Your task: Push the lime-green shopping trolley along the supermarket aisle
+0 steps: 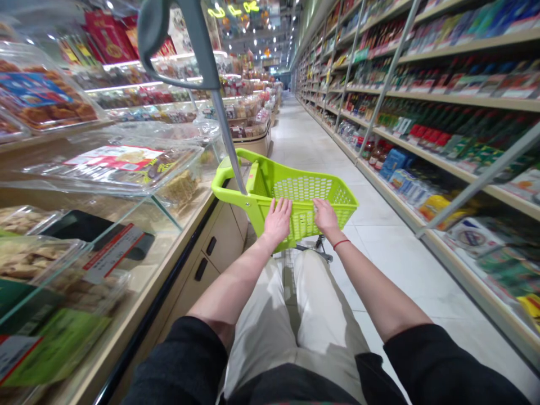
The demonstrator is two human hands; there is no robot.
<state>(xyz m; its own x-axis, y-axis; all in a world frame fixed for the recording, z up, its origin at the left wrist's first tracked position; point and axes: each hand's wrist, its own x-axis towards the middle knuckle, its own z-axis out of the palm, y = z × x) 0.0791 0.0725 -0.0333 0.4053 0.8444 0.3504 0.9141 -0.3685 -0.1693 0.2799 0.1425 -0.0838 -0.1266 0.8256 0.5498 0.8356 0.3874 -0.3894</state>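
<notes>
Left hand [276, 221] and right hand [325, 216] lie open, fingers spread, on the near rim of a green shopping cart [301, 191], in a supermarket aisle [371, 242]

My bare left hand [277, 222] and right hand [325, 216] stretch forward side by side, palms down, fingers slightly spread, both forearms [236, 281] extended.
</notes>
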